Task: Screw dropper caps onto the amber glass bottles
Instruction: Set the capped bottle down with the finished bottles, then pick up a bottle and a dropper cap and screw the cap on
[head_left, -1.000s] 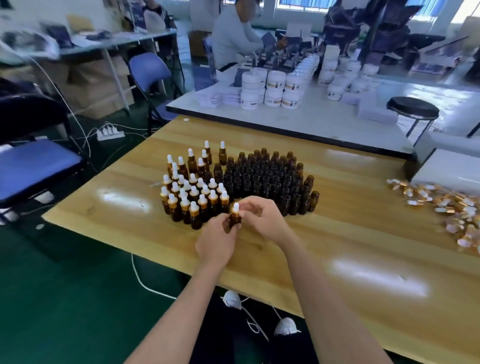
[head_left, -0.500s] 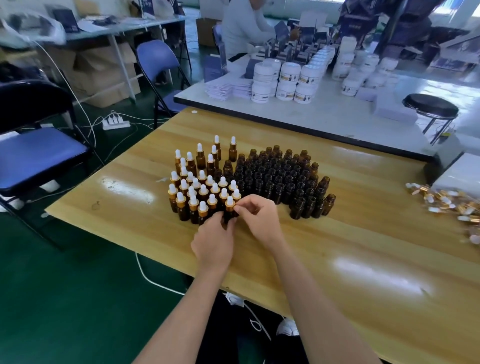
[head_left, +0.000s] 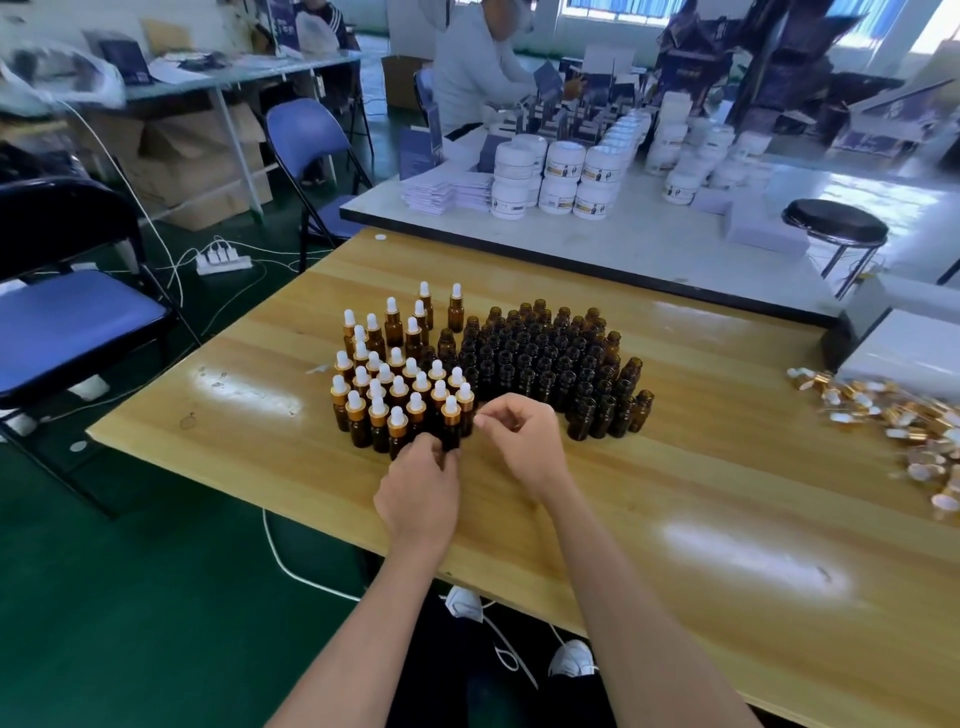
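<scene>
Left hand (head_left: 418, 493) grips a smooth amber glass bottle (head_left: 451, 436) at its fingertips, white-bulbed gold dropper cap (head_left: 451, 409) on; right hand (head_left: 522, 441), curled empty, has released it.

blue chair (head_left: 78, 322): left | white jars (head_left: 561, 176): far table (head_left: 649, 244) | black stool (head_left: 834, 228): beside far table | power strip (head_left: 223, 260): floor (head_left: 156, 571)

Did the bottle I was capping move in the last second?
Yes. The capped bottle shifted away from me, from just off the near corner into the front row of capped bottles; the left hand holds its base.
</scene>
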